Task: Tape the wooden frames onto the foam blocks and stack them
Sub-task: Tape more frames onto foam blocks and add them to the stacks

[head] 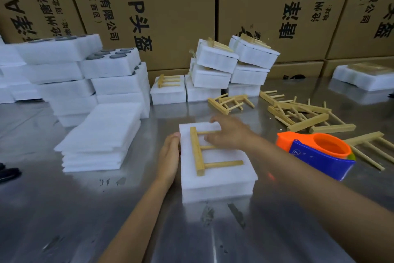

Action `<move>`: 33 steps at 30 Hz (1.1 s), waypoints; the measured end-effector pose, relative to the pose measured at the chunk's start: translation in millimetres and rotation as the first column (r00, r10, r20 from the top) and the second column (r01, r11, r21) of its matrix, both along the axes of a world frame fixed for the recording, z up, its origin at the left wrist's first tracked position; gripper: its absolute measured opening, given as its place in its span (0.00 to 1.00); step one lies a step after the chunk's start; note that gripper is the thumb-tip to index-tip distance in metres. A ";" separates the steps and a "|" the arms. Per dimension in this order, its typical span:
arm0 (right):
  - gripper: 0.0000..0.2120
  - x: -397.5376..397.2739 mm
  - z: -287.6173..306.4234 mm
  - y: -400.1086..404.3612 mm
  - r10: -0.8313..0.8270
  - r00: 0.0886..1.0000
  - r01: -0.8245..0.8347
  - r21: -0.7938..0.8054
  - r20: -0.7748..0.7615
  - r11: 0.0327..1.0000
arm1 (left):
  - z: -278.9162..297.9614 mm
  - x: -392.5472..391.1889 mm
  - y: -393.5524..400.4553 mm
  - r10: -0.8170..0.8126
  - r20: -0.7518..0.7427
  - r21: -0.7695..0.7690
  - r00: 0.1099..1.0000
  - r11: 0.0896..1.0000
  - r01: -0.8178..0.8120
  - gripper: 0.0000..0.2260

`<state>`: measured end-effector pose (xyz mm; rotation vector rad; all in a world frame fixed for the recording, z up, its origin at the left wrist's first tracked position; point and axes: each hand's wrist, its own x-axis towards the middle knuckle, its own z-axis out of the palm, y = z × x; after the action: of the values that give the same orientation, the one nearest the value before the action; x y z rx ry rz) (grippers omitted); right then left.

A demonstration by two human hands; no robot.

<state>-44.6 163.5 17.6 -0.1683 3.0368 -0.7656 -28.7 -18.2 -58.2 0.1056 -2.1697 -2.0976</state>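
Foam block sits right in front of me on the steel desk, with a wooden frame lying flat on top. My left hand lies flat against the block's left side, fingers straight and together. My right hand reaches over the far end, fingers spread and resting on the frame's pegs. Just right of my forearm lies the orange and blue tape dispenser. Beyond it, loose frames lie in a heap. Farther back, taped blocks are stacked against the cardboard boxes.
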 end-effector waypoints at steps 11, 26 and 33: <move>0.18 30.0 -3.4 45.4 -0.078 0.997 0.064 -0.344 -0.026 0.937 | -1.2 13.5 -5.0 -0.099 -0.056 -0.002 0.994 0.995 0.099 0.11; 0.27 87.6 -51.3 135.6 -0.618 0.624 0.712 0.020 -0.479 0.702 | 1.1 12.8 0.9 -0.157 -0.023 0.022 0.987 0.987 0.158 0.20; 0.21 99.7 -52.8 128.9 -0.545 0.583 0.618 -0.107 -0.603 0.779 | 2.4 13.2 2.0 -0.108 0.017 0.172 0.994 0.980 0.103 0.17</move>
<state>55.1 292.4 -35.3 0.8149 3.7924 -0.6166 -15.4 -16.2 -55.8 0.0347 -2.0480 -2.3521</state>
